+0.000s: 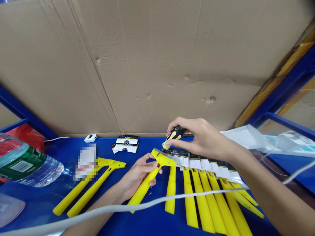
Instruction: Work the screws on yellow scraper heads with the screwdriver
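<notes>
My left hand (140,174) is closed around the upper part of a yellow scraper (144,188), its wide head tilted up and its handle slanting toward me. In my right hand (194,136) is a black and yellow screwdriver (175,135), whose shaft points down at the scraper's head. Whether the tip sits in a screw is too small to tell. Just right of my left hand, several more yellow scrapers (190,200) lie in a row with black and white card sleeves (205,164) over their heads. Two bare yellow scrapers (92,190) rest to the left.
A large water bottle (27,160) lies at the left. Small black and white cards (126,144) and a white device (91,138) sit at the back of the blue table (118,219). A white cable (110,208) crosses in front. Cardboard (157,65) stands behind.
</notes>
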A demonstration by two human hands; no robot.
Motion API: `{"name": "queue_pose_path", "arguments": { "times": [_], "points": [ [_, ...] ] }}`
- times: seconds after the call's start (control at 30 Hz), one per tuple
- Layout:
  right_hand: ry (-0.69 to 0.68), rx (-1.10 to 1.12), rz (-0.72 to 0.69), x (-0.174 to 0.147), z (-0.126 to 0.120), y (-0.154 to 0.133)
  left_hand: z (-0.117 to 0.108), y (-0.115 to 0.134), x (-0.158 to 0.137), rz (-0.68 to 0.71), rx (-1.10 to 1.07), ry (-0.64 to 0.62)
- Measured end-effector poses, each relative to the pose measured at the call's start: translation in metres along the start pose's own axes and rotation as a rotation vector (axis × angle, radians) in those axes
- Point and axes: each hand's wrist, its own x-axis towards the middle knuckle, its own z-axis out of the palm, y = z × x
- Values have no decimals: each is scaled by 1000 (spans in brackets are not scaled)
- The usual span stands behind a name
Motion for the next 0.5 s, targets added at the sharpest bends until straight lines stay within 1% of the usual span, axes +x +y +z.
{"name": "queue_pose_path", "arguments": {
  "times": [0.33, 0.5],
  "points": [
    [2, -193, -111, -4, 9, -6, 1, -2, 1, 53, -47, 23],
    [-66, -123, -97, -6, 11, -18, -2, -6, 5, 76, -67, 39]
  ]
}}
